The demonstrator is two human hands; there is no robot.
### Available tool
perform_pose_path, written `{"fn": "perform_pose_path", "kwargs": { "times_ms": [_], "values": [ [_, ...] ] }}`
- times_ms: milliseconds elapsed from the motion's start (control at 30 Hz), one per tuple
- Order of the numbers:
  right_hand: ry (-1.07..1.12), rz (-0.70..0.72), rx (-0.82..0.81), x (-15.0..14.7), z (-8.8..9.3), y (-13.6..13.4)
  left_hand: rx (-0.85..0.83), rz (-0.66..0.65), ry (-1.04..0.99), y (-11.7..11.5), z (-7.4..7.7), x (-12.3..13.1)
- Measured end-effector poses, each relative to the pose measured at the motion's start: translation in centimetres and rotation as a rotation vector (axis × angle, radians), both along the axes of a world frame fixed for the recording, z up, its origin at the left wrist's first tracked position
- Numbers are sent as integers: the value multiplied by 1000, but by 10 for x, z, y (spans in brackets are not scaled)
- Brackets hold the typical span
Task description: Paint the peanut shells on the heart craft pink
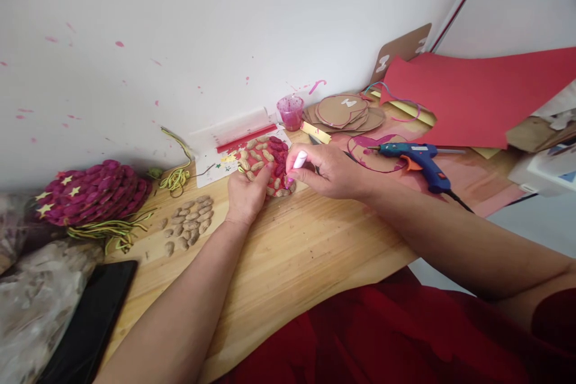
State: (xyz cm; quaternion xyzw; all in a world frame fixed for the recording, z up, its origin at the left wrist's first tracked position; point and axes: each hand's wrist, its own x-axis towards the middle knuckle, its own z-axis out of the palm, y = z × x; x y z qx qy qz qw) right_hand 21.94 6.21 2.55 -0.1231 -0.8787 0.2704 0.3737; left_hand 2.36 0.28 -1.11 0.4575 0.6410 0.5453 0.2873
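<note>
My left hand (247,192) grips the near left edge of a red piece covered with peanuts (257,166), its thumb resting on top. The peanuts on its far right part are dark pink, while the others are plain tan. In my right hand (330,169) is a white marker pen (299,160), closed between thumb and fingers. The pen's pink lower end touches peanuts at the piece's near right edge. Loose peanuts (191,219) lie on the wooden table left of my left hand.
At left are a stack of pink peanut pieces (96,195), yellow-green cord (175,179), a black flat object (96,318) and a plastic bag (36,306). Right of me lie a blue glue gun (418,159), cardboard cutouts (344,113) and a red sheet (477,96). A pink-stained cup (290,113) stands behind.
</note>
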Motion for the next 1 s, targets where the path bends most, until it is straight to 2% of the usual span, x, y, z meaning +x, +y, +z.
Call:
{"fn": "perform_pose_path", "kwargs": {
  "times_ms": [267, 467, 667, 800, 1000],
  "values": [
    [12, -4, -5, 0, -2, 3, -11, -4, -9, 0, -1, 0],
    [20, -33, -35, 1, -2, 4, -100, 1, -27, -3, 5, 4],
    [-25, -19, -60, 2, -3, 5, -120, 1, -78, -3, 8, 5],
    [14, -70, -52, 5, 0, 7, -107, -2, -176, -1, 7, 5],
    [149, -65, -189, 5, 7, 2, -5, -15, -457, 0, 11, 11]
  ]
}}
